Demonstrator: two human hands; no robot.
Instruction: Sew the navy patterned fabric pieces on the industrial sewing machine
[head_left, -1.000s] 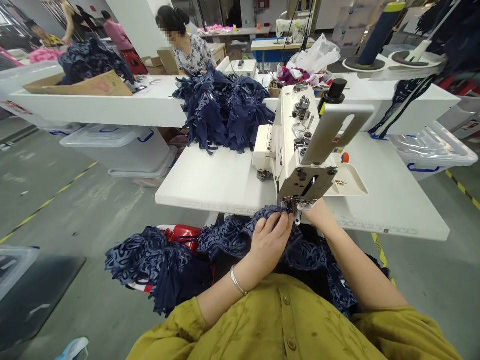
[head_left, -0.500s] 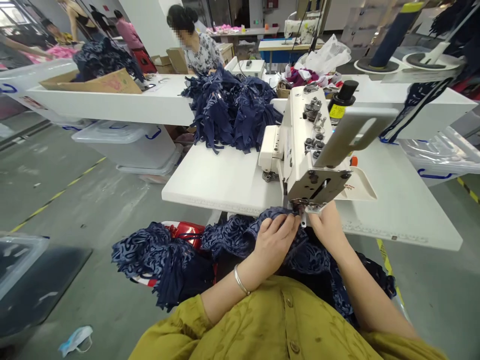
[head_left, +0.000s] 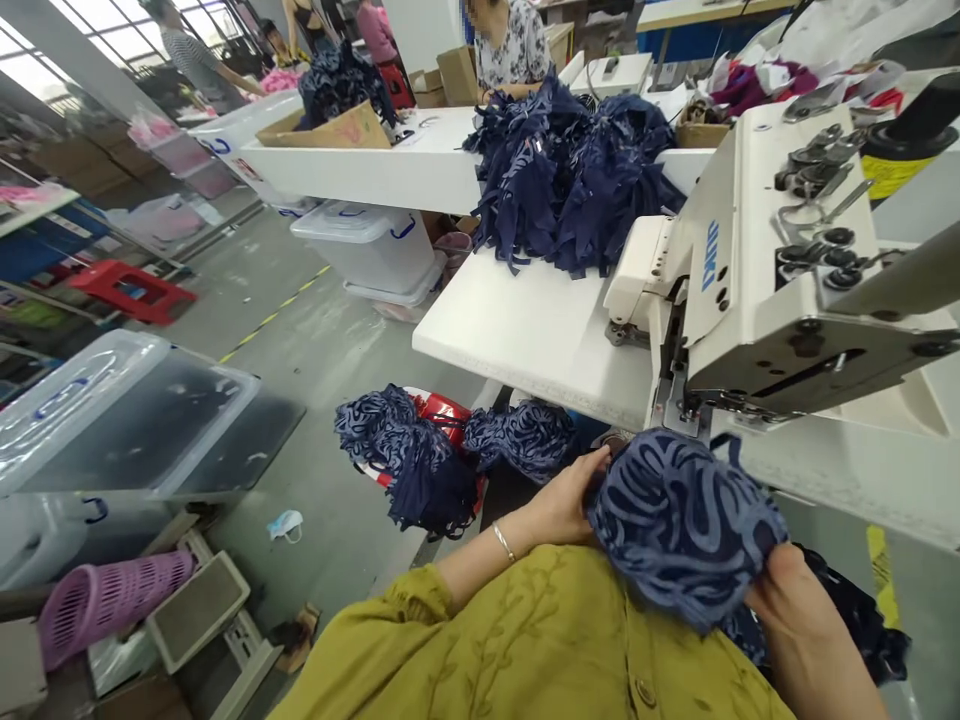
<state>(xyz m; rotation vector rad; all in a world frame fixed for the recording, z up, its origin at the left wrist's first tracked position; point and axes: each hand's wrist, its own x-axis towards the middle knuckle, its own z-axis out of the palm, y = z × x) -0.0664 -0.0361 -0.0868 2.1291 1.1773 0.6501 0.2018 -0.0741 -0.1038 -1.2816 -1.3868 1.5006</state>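
Observation:
A navy bra with a lighter swirl pattern, its cup bulging toward me, is stretched between my hands just in front of the sewing machine. My left hand grips its left edge, the fingers partly hidden behind the cloth. At its lower right edge, my right hand pinches the fabric with the thumb on top. The white sewing machine stands on the table right behind the bra, its presser foot area slightly above the cloth. A thin dark strap end sticks up from the top edge.
More patterned bras lie over a red and white stool left of my knees. A heap of navy pieces sits on the white sewing table. Lidded plastic bins stand beyond. A face mask lies on the floor. A co-worker sits opposite.
Both hands have drawn back from under the machine's needle area toward my body, bringing the bra out and spreading it open. The camera view has turned left and moved closer.

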